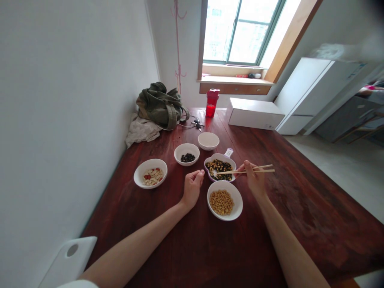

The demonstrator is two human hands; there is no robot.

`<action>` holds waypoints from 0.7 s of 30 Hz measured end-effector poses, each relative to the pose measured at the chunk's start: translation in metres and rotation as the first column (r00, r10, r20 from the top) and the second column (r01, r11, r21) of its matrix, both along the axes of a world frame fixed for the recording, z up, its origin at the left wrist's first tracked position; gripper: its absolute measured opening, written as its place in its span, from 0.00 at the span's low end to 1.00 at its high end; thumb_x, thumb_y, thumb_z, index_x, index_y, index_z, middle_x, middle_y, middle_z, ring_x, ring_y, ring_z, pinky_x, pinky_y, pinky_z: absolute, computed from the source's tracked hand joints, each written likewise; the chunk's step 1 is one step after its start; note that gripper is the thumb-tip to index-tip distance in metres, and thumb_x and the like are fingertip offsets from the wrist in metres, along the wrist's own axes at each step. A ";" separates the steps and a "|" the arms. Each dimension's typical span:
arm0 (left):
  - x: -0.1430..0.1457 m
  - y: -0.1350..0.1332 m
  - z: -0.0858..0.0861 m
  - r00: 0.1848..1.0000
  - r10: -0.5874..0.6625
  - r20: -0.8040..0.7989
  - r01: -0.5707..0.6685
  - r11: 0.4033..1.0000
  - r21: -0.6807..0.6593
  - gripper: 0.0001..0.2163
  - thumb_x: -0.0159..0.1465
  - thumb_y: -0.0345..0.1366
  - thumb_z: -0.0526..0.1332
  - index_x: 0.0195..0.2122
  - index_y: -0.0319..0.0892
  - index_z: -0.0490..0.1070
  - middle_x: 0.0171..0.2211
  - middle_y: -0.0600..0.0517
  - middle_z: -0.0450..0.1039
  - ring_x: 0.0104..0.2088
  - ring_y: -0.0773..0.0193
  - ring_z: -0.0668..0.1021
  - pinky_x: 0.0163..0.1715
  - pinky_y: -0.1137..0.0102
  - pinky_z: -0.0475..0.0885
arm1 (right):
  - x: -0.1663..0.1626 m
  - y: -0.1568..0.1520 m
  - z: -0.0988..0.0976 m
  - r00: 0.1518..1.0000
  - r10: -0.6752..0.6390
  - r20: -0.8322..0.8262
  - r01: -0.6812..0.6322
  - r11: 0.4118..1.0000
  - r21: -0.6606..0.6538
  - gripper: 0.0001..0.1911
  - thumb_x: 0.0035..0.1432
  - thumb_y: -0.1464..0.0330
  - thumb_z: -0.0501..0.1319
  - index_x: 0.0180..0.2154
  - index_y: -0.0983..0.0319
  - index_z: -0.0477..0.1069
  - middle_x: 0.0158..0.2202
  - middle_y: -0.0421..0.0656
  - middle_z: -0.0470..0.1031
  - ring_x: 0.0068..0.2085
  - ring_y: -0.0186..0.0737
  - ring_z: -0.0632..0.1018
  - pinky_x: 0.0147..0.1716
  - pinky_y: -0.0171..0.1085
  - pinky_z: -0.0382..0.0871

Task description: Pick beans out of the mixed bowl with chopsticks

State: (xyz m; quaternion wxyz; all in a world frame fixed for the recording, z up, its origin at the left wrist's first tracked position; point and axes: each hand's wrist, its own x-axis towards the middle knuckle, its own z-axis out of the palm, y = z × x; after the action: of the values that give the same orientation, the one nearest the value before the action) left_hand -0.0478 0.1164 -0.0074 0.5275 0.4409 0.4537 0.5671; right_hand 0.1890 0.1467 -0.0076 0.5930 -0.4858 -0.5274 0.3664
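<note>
chopsticks (pixel 230 172) in right grip (pixel 254 181), tips leftward, within handled dish (pixel 222 156)

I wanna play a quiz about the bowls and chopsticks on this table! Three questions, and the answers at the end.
1. Which hand holds the chopsticks?
2. True or false: the red bottle stands farther back on the table than the bowl of yellow beans.
3. Pick one. The tips of the chopsticks are at:
A) the bowl of yellow beans
B) the dish with a handle
C) the red bottle

Key: 1. The right hand. 2. True. 3. B.
</note>
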 end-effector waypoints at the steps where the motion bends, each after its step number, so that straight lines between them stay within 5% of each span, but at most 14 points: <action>1: 0.000 0.000 0.000 1.000 0.002 -0.002 -0.002 1.000 0.001 0.23 0.66 0.49 0.61 0.20 0.43 0.55 0.18 0.59 0.52 0.21 0.72 0.54 0.22 0.71 0.49 | 0.002 0.001 0.000 1.000 -0.004 -0.018 0.004 1.000 -0.003 0.28 0.67 0.46 0.60 0.25 0.60 0.76 0.22 0.44 0.80 0.22 0.41 0.80 0.25 0.38 0.76; 21: -0.001 0.001 -0.005 1.000 -0.012 0.028 0.012 1.000 -0.004 0.24 0.65 0.51 0.62 0.21 0.43 0.56 0.18 0.59 0.51 0.21 0.72 0.53 0.21 0.71 0.47 | 0.008 -0.003 0.003 0.964 0.250 0.091 -0.254 0.966 0.036 0.24 0.70 0.50 0.59 0.28 0.58 0.76 0.27 0.43 0.79 0.28 0.42 0.80 0.30 0.38 0.75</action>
State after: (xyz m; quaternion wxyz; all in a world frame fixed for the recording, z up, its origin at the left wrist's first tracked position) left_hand -0.0484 0.1178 -0.0126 0.5381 0.4345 0.4448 0.5691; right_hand 0.1971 0.1442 -0.0046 0.5299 -0.4156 -0.6183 0.4052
